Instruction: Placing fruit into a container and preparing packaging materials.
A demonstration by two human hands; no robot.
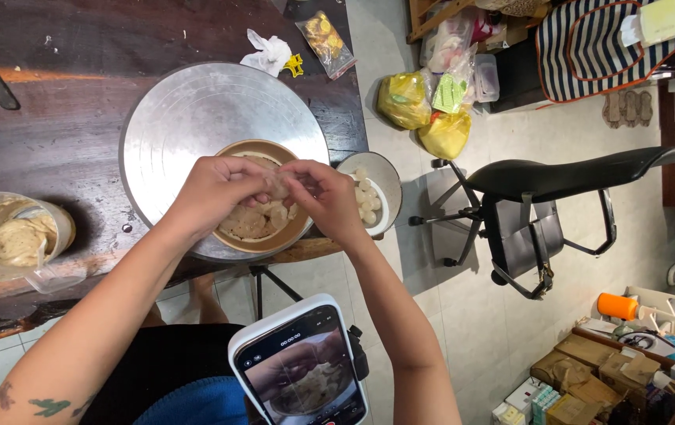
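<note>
A round silver metal turntable [196, 110] sits on the dark brown wooden table [54, 47], bearing a tan shallow bowl [300, 224] of pale beige dough pieces [255, 220].

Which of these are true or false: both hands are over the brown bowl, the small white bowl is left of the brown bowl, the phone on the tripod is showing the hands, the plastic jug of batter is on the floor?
1. Both hands, left hand and right hand, meet over the round brown bowl. True.
2. The small white bowl sits left of it. False: right.
3. The white-cased phone screen shows the hands. True.
4. The clear plastic jug of batter stands on the floor. False: it is on the dark wooden table.
</note>
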